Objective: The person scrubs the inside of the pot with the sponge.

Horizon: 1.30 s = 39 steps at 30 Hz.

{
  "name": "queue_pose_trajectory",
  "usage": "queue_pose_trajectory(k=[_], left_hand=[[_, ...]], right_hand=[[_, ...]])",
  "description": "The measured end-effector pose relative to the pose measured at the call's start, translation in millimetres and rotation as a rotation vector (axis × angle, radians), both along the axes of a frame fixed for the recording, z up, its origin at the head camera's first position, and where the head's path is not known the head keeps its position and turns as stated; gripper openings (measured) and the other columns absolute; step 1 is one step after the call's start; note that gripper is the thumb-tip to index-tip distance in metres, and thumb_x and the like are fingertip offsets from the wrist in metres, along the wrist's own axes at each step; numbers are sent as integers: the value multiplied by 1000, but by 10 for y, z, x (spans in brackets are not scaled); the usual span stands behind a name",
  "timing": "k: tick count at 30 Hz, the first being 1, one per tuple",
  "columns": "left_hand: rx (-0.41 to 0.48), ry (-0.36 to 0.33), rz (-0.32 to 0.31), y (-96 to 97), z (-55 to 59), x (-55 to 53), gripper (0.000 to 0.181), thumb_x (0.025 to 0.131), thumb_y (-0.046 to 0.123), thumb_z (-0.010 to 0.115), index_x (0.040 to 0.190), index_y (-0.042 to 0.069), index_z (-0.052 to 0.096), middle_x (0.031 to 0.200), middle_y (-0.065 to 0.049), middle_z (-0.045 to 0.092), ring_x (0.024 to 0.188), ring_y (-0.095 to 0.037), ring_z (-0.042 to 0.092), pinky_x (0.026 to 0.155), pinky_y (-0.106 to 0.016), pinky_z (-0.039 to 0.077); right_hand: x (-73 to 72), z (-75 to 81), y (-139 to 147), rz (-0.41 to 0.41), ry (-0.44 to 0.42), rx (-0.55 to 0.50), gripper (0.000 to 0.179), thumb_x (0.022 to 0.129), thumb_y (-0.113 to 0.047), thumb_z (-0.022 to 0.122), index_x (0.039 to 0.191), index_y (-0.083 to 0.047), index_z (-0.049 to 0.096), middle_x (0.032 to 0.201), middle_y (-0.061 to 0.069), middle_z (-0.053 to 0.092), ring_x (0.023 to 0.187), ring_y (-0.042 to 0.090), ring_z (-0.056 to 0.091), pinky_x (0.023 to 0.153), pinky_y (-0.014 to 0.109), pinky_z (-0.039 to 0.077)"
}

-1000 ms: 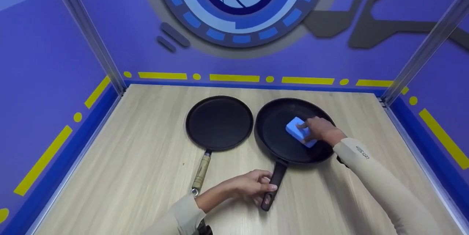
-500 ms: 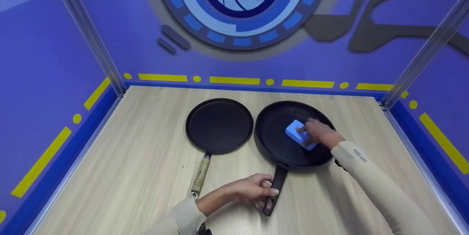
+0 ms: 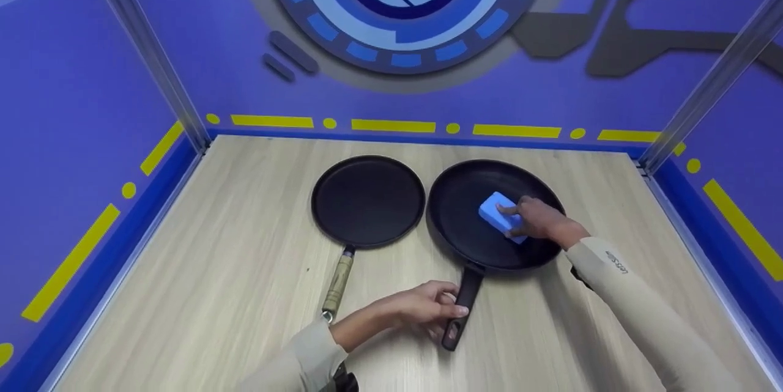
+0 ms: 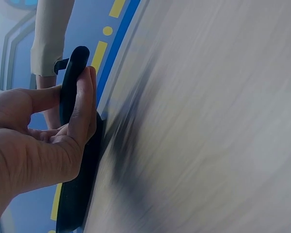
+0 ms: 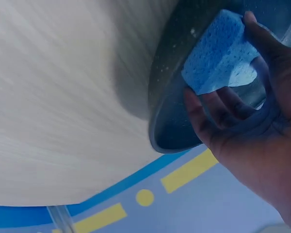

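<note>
A deep black frying pan [image 3: 459,221] sits right of centre on the table. My left hand [image 3: 422,306] grips its black handle [image 3: 468,288] near the end; in the left wrist view the thumb and fingers [image 4: 82,107] pinch the handle [image 4: 73,92] from both sides. Inside the pan, my right hand [image 3: 541,221] holds a blue sponge [image 3: 494,205] against the pan's surface. The right wrist view shows the porous sponge [image 5: 218,53] between the thumb and fingers of that hand [image 5: 262,126].
A flat black griddle pan [image 3: 367,202] with a wooden handle [image 3: 338,282] lies just left of the frying pan, rims almost touching. The wooden table [image 3: 232,245] is bounded by a blue back wall [image 3: 202,68] and side walls with metal corner posts [image 3: 153,55].
The sponge stays in nearly the same spot in the pan, with my right hand on it. My left hand keeps the handle. The head view shifts slightly.
</note>
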<state>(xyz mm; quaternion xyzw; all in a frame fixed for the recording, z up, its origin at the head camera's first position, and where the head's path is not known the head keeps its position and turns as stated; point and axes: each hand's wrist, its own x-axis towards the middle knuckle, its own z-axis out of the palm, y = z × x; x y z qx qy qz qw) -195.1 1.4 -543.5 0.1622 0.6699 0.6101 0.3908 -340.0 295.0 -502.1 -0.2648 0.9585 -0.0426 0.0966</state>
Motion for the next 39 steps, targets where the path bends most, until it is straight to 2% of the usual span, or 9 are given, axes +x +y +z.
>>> queue_pose_trajectory(k=[7, 14, 19, 22, 26, 29, 33, 35, 39], left_hand=[[-11, -5, -11, -5, -4, -9, 11, 101, 14, 64, 111, 12, 58, 83, 3, 70, 61, -7, 67, 54, -22, 51], [36, 22, 29, 21, 2, -39, 13, 97, 10, 68, 107, 11, 60, 78, 3, 68, 60, -9, 66, 53, -23, 54], [36, 35, 24, 3, 3, -13, 14, 99, 10, 67, 110, 7, 59, 77, 3, 66, 59, -9, 64, 52, -22, 53], [22, 49, 25, -10, 14, 5, 15, 100, 11, 66, 112, 6, 60, 78, 2, 66, 59, -9, 64, 52, -22, 54], [1, 65, 26, -23, 34, 16, 17, 101, 14, 65, 115, 6, 61, 80, 2, 67, 57, -10, 64, 53, -22, 54], [4, 73, 34, -60, 48, 12, 20, 101, 15, 64, 118, 5, 61, 83, 0, 69, 58, -10, 64, 53, -22, 55], [26, 123, 73, -205, 70, -9, 29, 102, 10, 61, 128, -1, 56, 92, -17, 73, 63, -13, 67, 57, -24, 58], [46, 147, 85, -323, 98, -52, 34, 103, 8, 58, 134, -4, 52, 100, -26, 73, 66, -13, 69, 62, -27, 61], [83, 176, 129, -586, 170, -236, 42, 105, 9, 56, 143, -4, 44, 112, -30, 71, 79, -17, 74, 74, -32, 63]], right_hand=[[170, 2, -71, 63, 32, -1, 65, 86, -27, 83, 143, -6, 58, 109, 28, 64, 101, 41, 63, 92, 52, 54], [307, 87, -37, 95, 23, -86, 63, 83, -18, 85, 141, -9, 62, 123, 31, 65, 110, 43, 65, 89, 53, 55], [347, 174, 48, 107, 88, -170, 61, 84, -13, 84, 140, -6, 62, 130, 28, 64, 117, 45, 61, 93, 58, 53], [359, 269, 122, 61, 118, -221, 63, 85, -14, 83, 142, -6, 59, 134, 29, 61, 116, 43, 61, 90, 58, 53], [379, 410, 261, -12, 130, -251, 66, 86, -17, 81, 145, -6, 55, 131, 30, 60, 106, 38, 62, 86, 56, 52], [387, 490, 398, -51, 142, -262, 66, 86, -15, 80, 145, -5, 54, 131, 32, 59, 108, 40, 61, 88, 58, 51], [409, 515, 596, -99, 177, -277, 65, 85, -13, 79, 144, -3, 52, 132, 36, 57, 111, 46, 60, 89, 62, 50], [425, 491, 700, -143, 198, -283, 67, 86, -14, 79, 145, -2, 51, 133, 38, 55, 111, 49, 59, 89, 64, 50], [435, 377, 903, -249, 244, -299, 69, 87, -17, 78, 146, 1, 46, 134, 42, 51, 114, 57, 56, 89, 70, 48]])
